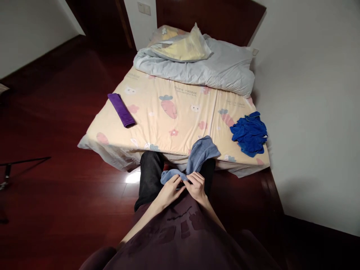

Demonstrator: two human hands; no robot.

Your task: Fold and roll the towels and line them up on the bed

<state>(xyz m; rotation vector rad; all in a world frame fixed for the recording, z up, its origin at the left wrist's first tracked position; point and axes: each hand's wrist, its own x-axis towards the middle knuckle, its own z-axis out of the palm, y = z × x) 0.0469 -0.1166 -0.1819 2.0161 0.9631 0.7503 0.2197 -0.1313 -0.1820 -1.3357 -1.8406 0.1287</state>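
- A dark maroon shirt is covering the person's torso, nearest of all and short of the bed.
- Two legs in black trousers are extending from the shirt toward the near edge of the bed.
- The left hand is grasping a bunched part of a grey-blue cloth, just short of the bed's near edge.
- The right hand is grasping the same cloth right beside the left one; each grip is pinching fabric, though the exact fingertip hold is hard to make out in the dim light.
- The cloth is hanging in two parts: a short end is curling out by the left hand, and a wider end is spreading up across the bed's near edge.
- A folded purple cloth is lying on the left side of the bed.
- A crumpled bright blue cloth is lying in a heap at the bed's near right corner.
- A pale quilt is lying across the far end of the bed, and a yellowish pillow is resting upon it.
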